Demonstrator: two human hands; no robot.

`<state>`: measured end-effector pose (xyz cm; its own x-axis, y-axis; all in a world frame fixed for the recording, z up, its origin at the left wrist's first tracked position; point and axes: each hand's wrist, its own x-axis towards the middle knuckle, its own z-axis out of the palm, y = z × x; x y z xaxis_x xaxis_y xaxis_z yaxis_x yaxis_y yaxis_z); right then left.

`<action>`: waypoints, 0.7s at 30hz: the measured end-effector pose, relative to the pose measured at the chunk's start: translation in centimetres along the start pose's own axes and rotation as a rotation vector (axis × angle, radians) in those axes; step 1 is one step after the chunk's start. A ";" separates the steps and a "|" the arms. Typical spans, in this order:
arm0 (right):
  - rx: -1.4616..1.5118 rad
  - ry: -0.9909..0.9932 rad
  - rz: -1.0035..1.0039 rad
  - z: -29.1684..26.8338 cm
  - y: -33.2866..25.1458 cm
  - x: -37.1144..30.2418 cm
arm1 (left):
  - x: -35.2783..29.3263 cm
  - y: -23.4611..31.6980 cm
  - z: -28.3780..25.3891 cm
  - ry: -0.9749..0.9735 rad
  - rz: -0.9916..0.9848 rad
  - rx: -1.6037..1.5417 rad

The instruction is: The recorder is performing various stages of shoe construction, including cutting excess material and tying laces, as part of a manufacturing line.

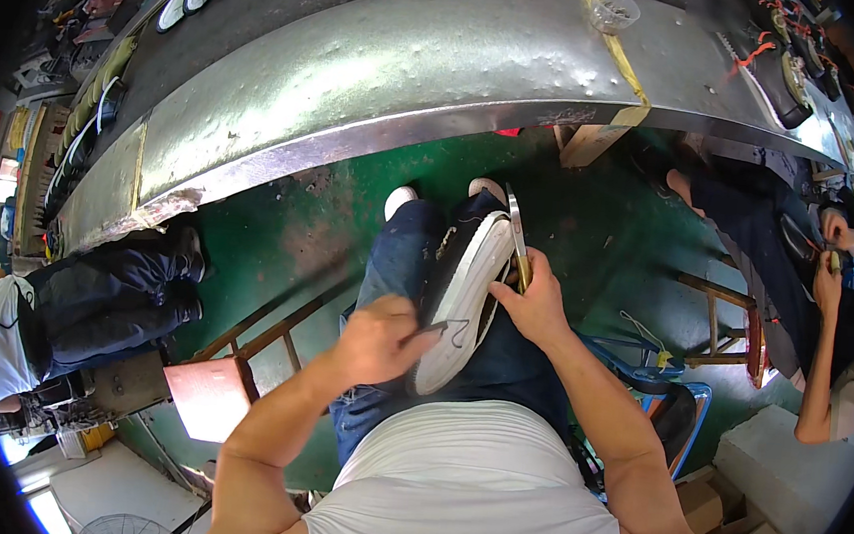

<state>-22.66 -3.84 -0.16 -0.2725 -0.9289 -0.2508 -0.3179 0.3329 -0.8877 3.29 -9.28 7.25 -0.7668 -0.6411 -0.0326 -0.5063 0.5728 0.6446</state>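
Across my lap lies a dark shoe with its white sole (pixel 463 305) turned up, the toe toward me or away, I cannot tell which. My left hand (pixel 378 341) is closed beside the sole's near left edge, the fingers pinched. From the fingertips a thin dark curved strand (pixel 455 326) runs onto the sole; whether it is thread or a wire hook is unclear. My right hand (pixel 535 301) is closed at the shoe's right side, round the yellowish handle of a long metal blade tool (pixel 518 224) pointing away from me. Its fingers hide part of the handle.
A long metal-edged bench (pixel 362 71) curves ahead, with a clear plastic cup (pixel 613 11) and shoes (pixel 777 89) on it. Left are a seated person's legs (pixel 114 293) and a stool (pixel 206 395). Right are another person's hands (pixel 835 244) and a wooden stool (pixel 733 326).
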 end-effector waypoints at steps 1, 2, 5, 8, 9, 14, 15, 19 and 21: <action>-0.039 0.027 0.012 -0.1 0.3 0.3 | -0.4 -1.1 -1.2 -0.070 -0.193 -0.006; -0.009 0.007 0.019 -0.3 -0.1 0.4 | -1.5 -2.2 -3.2 -0.126 -0.398 0.009; -0.005 -0.016 0.048 -0.5 -0.1 0.8 | -3.0 -7.7 -5.4 -0.028 -0.720 0.546; -0.035 0.005 0.070 -0.3 -0.8 0.9 | 2.4 -7.0 -4.0 0.331 -0.362 0.423; -0.040 0.008 0.062 -0.4 -1.0 1.1 | 5.4 -5.4 -2.0 0.271 -0.380 0.136; 0.268 -0.038 -0.024 -1.3 0.9 -1.1 | 14.9 -2.2 2.9 -0.155 -0.408 -0.357; 0.261 -0.038 -0.035 -2.3 0.4 -2.3 | 14.6 -2.8 2.4 -0.157 -0.400 -0.574; 0.103 -0.283 0.096 -6.1 -5.4 -7.1 | 10.1 -1.5 -1.3 0.050 -0.215 -1.109; -0.051 -0.350 -0.021 -6.1 -7.6 -8.5 | 7.5 0.5 -3.2 0.145 -0.132 -1.037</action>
<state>-23.48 2.55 11.13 0.0597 -0.9318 -0.3580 -0.3676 0.3130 -0.8757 -1.43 -15.46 9.74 -0.6412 -0.7605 -0.1024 0.0556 -0.1791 0.9823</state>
